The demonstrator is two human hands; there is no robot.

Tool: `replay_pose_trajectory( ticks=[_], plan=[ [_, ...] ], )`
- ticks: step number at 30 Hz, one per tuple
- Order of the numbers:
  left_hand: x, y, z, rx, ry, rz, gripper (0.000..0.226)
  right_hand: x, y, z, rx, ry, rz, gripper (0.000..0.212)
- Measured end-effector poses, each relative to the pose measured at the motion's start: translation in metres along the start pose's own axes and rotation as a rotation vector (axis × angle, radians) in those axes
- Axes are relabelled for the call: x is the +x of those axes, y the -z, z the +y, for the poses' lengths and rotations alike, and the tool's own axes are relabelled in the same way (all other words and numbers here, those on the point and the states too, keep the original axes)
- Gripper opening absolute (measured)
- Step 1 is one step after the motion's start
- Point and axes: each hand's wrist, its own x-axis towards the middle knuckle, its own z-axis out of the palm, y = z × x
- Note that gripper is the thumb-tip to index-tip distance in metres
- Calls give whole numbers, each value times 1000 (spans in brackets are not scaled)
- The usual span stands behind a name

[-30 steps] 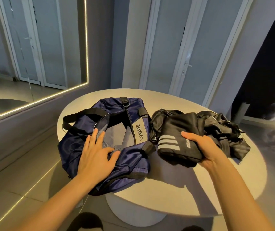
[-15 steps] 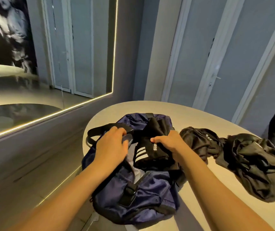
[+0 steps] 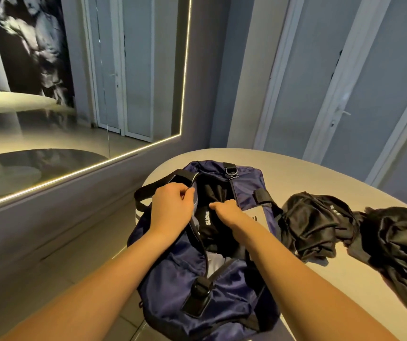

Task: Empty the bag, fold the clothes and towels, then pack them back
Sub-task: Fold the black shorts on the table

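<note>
Left hand pinched rim of navy bag at its open mouth. Right hand curled round folded black garment inside bag. Crumpled black clothes lay beside bag on table.

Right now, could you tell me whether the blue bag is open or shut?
Open: the left hand holds the rim of the bag aside, and the right hand holds a black garment in the gap.

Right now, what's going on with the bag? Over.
Left hand grips navy bag rim. Right hand holds folded black garment inside it. Crumpled black clothes wait on table.
</note>
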Motion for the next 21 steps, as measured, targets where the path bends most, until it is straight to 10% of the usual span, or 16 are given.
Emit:
replay_pose_trajectory(
  ticks=[5,10,17,21],
  plan=[
    [5,3,2,18,-101,-19,37,-10,12,-12,-215,-51,-157,19],
    [16,16,19,33,-268,-17,26,-12,-10,5,-1,50,-102,71],
    [26,30,27,137,-338,-54,23,-16,-13,11,51,82,-58,32],
    [31,30,25,184,-303,-70,24,-13,-15,14,-36,-43,-218,86]
  ],
)
